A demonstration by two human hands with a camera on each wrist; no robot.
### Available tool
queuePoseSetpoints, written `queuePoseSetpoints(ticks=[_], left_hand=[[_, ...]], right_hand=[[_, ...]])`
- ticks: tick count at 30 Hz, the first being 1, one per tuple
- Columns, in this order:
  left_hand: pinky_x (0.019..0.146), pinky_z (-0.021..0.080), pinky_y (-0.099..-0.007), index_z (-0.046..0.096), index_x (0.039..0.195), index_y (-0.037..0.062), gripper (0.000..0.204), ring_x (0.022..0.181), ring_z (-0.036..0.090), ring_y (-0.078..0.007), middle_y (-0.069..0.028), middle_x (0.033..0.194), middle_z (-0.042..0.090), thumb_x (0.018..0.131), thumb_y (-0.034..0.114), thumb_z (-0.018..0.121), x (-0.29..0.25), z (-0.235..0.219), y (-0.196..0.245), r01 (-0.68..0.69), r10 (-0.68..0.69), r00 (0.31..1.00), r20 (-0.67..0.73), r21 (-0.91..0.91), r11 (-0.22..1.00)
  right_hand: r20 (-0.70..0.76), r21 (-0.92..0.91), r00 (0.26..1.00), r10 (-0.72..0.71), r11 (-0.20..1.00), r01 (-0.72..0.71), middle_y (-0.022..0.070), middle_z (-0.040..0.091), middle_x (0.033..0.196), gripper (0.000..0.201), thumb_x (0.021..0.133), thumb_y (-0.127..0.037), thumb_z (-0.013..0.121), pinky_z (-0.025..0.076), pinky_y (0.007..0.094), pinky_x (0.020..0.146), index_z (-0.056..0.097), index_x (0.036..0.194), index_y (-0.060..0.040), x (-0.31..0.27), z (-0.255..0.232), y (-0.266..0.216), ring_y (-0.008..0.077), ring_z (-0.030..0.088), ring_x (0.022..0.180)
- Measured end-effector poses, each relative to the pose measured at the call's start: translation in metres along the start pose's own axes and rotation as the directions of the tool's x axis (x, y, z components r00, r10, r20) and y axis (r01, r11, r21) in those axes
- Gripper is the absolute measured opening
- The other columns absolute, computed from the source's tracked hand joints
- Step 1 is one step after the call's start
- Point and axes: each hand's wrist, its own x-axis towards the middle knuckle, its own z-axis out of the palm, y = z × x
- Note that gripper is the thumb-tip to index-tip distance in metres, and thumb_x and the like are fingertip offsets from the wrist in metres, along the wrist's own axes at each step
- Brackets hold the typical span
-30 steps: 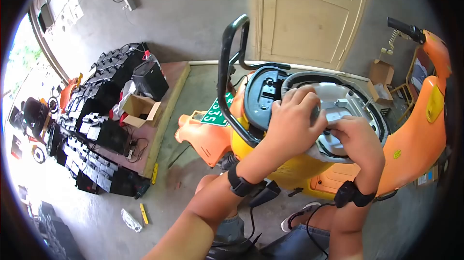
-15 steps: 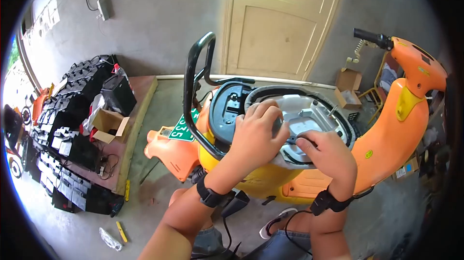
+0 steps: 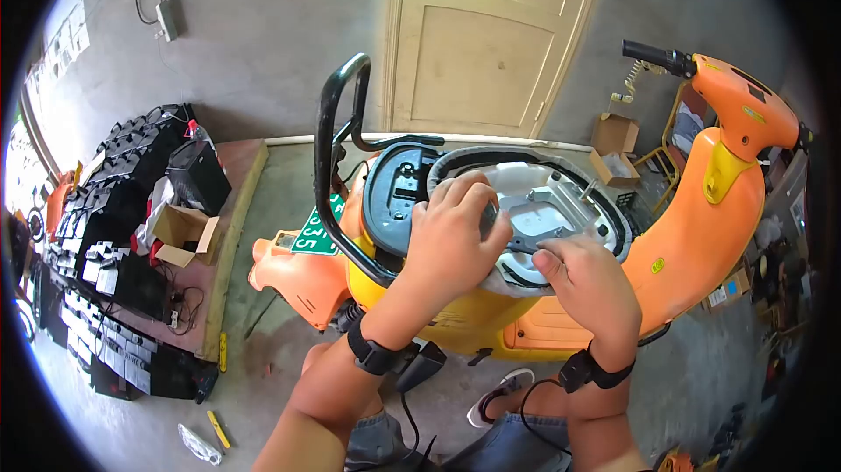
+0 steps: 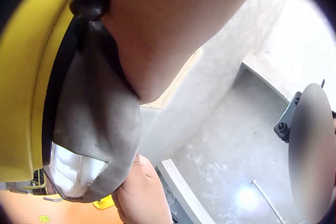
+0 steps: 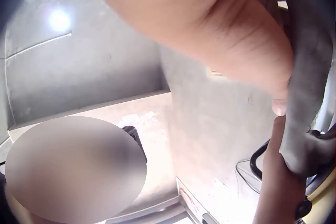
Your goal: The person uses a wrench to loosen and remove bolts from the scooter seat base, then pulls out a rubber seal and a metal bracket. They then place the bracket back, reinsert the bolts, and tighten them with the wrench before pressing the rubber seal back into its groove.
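A seat-shaped white plastic shell (image 3: 526, 176) lies on the yellow body of an orange scooter (image 3: 710, 218), its hollow side up. Around its edge runs a soft dark grey cover (image 4: 94, 98), which sags over the near side in the left wrist view. My left hand (image 3: 451, 240) grips the near left part of this edge, fingers curled over it. Beside it, my right hand (image 3: 596, 288) pinches the near edge with the thumb on top. Its other fingertips are hidden. Left of the shell sits a dark grey panel (image 3: 390, 200).
A black grab bar (image 3: 328, 121) rises at the scooter's rear, above a green number plate (image 3: 317, 231). Rows of black batteries (image 3: 123, 183) and an open carton (image 3: 184, 235) stand on a low platform at left. Handlebars (image 3: 657, 56) stick out at right.
My head view has swung, so the scooter sits further left. The right hand has shifted along the near edge, its thumb now lying on top. The left hand keeps its place.
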Motion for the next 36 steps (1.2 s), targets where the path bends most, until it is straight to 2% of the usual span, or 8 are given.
queuePoseSetpoints(ticks=[6,9,14,19,21,27,33,36], left_hand=[[0.096,0.050,-0.0458,0.066,0.104,0.0039,0.020,0.117,0.064,-0.0369,-0.0127,0.124,0.068,0.093,0.019,0.073,0.000,-0.003,0.005,-0.004,0.004,1.000,0.004,0.002,1.000],[0.099,0.049,-0.0450,0.066,0.104,0.0032,0.019,0.117,0.064,-0.0369,-0.0129,0.125,0.068,0.094,0.018,0.072,0.002,-0.007,0.008,-0.002,0.002,1.000,0.031,0.001,1.000],[0.099,0.051,-0.0431,0.065,0.103,0.0009,0.019,0.114,0.065,-0.0361,-0.0143,0.124,0.068,0.094,0.016,0.072,0.003,-0.006,0.006,0.003,-0.002,0.999,0.043,-0.028,1.000],[0.091,0.049,-0.0457,0.067,0.101,0.0045,0.018,0.111,0.065,-0.0329,-0.0100,0.122,0.069,0.093,0.019,0.073,0.003,-0.004,0.003,-0.028,0.029,0.999,0.022,-0.041,0.999],[0.091,0.049,-0.0452,0.067,0.100,0.0045,0.018,0.111,0.065,-0.0327,-0.0099,0.122,0.069,0.093,0.019,0.073,0.002,-0.002,0.001,-0.017,0.018,1.000,0.011,-0.040,0.999],[0.092,0.049,-0.0457,0.067,0.101,0.0042,0.019,0.112,0.065,-0.0336,-0.0097,0.122,0.069,0.092,0.019,0.073,0.003,-0.004,0.002,-0.020,0.022,0.999,0.033,-0.079,0.997],[0.090,0.051,-0.0453,0.066,0.100,0.0025,0.017,0.108,0.065,-0.0352,-0.0128,0.119,0.069,0.092,0.016,0.074,0.004,-0.002,0.001,-0.075,0.075,0.997,-0.007,-0.066,0.995],[0.094,0.050,-0.0460,0.065,0.101,0.0020,0.018,0.109,0.065,-0.0367,-0.0135,0.121,0.069,0.092,0.015,0.073,0.004,-0.005,0.004,-0.001,0.004,0.999,0.038,-0.094,0.996]], right_hand=[[-0.211,-0.153,0.977,0.040,0.985,-0.073,0.0221,0.072,0.102,0.055,0.107,-0.050,0.058,0.054,0.0510,0.089,0.075,0.105,0.0024,-0.011,0.002,0.002,0.0432,0.067,0.100],[-0.150,-0.132,0.972,0.181,0.971,-0.201,0.0221,0.072,0.099,0.060,0.108,-0.054,0.054,0.054,0.0518,0.086,0.074,0.101,0.0016,-0.009,-0.007,0.006,0.0425,0.067,0.098],[-0.104,-0.072,0.969,0.225,0.970,-0.233,0.0250,0.069,0.082,0.070,0.110,-0.060,0.044,0.053,0.0551,0.075,0.070,0.086,0.0002,-0.001,-0.011,0.021,0.0465,0.069,0.086],[-0.099,-0.092,0.950,0.297,0.948,-0.306,0.0237,0.071,0.082,0.068,0.109,-0.059,0.047,0.054,0.0541,0.078,0.072,0.087,0.0002,-0.003,-0.019,0.021,0.0456,0.070,0.087],[-0.082,0.024,0.975,0.204,0.979,-0.203,0.0237,0.073,0.088,0.067,0.107,-0.060,0.052,0.055,0.0533,0.083,0.074,0.094,0.0026,-0.007,-0.019,0.023,0.0458,0.070,0.092],[0.007,-0.042,0.999,0.034,0.999,-0.034,0.0249,0.072,0.118,0.076,0.091,-0.067,0.069,0.052,0.0509,0.098,0.072,0.117,0.0045,-0.023,-0.025,0.034,0.0436,0.066,0.115],[0.089,-0.099,0.996,-0.025,0.994,0.034,0.0235,0.069,0.117,0.074,0.081,-0.057,0.083,0.052,0.0502,0.099,0.070,0.121,0.0044,-0.029,-0.023,0.034,0.0433,0.065,0.115],[0.086,-0.102,0.996,-0.026,0.994,0.035,0.0208,0.068,0.111,0.068,0.081,-0.055,0.084,0.052,0.0492,0.098,0.069,0.112,0.0037,-0.025,-0.022,0.029,0.0423,0.065,0.112]])
